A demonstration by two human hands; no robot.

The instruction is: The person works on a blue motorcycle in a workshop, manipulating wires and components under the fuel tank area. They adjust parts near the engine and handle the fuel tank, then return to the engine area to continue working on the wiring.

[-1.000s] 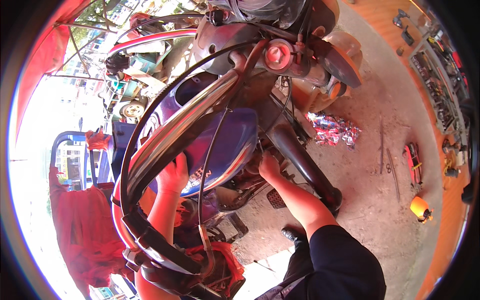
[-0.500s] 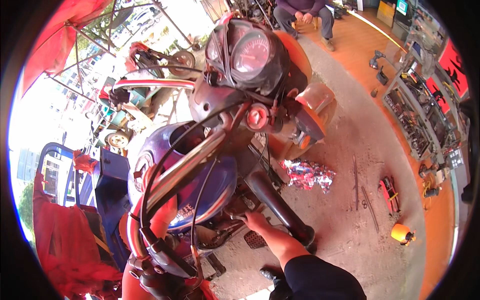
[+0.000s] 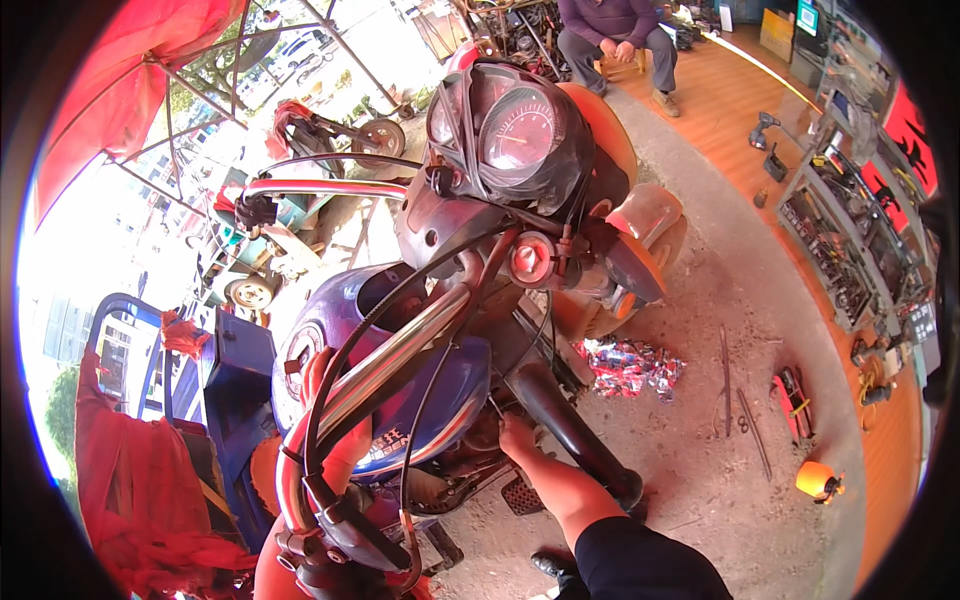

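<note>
A motorcycle with a blue fuel tank (image 3: pixel 440 400) fills the middle, its chrome handlebar (image 3: pixel 400 350) crossing in front of the tank. My left hand (image 3: pixel 318 376) lies on the tank's left side with fingers stretched out, partly hidden behind the handlebar and cables. Low on the right side, below the tank and beside the black fork tube (image 3: pixel 570 425), my right hand (image 3: pixel 515 436) is closed around a slim metal wrench (image 3: pixel 494 405). Only a short length of the wrench shows; its far end is hidden by the engine area. Above are the round gauges (image 3: pixel 520 130).
On the ground to the right lie a crumpled shiny wrapper (image 3: pixel 632 368), thin rods (image 3: pixel 727 370), a red tool (image 3: pixel 793 404) and an orange-yellow bottle (image 3: pixel 818 481). A parts shelf (image 3: pixel 830 250) lines the right. Someone sits (image 3: pixel 620 45) at the back. A blue vehicle (image 3: pixel 235 370) stands left.
The view has shifted, so the motorcycle appears lower and further right. The wrench in my right hand has swung from pointing left to pointing steeply up. My left hand stays on the tank.
</note>
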